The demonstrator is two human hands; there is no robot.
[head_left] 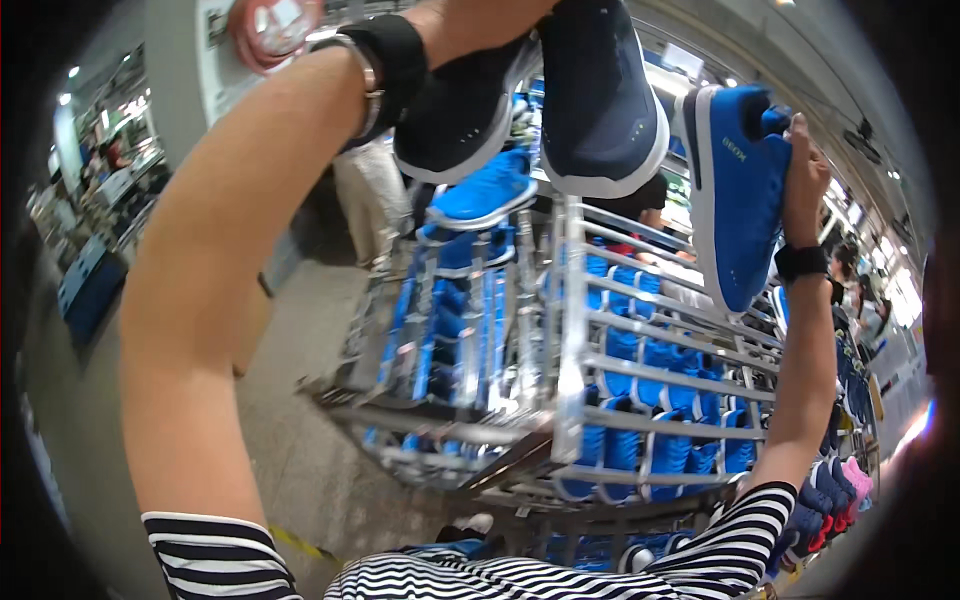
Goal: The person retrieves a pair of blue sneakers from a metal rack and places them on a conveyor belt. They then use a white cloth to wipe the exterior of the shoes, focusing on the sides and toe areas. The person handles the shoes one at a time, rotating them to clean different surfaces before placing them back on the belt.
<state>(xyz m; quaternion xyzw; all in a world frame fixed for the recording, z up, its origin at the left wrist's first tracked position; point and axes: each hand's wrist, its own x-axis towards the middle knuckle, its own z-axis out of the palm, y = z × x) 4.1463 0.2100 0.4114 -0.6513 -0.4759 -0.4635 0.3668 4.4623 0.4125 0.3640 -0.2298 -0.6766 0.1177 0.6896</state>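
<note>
Blue fabric-looking sneaker (752, 195), white-soled, pale-lettered, dark-stripped near the heel, points toe-down in the right hand's (808, 185) grasp, before the upper right edge of the silver metal-barred rack (571, 340). Two navy, white-soled sneakers (598, 105) hang below the left hand (490, 18), cut off by the view; I can't tell its grip.

Blue shoe (750, 200) — white sole (703, 220), navy shoes (598, 100), black-and-white striped sleeves (215, 556)

You stood in what looked like a shoe factory: below and left of your right fingers (812, 168), a metal rack (570, 345) held rows of blue shoes (668, 452); a ceiling light (684, 60) hung above-left of them.
</note>
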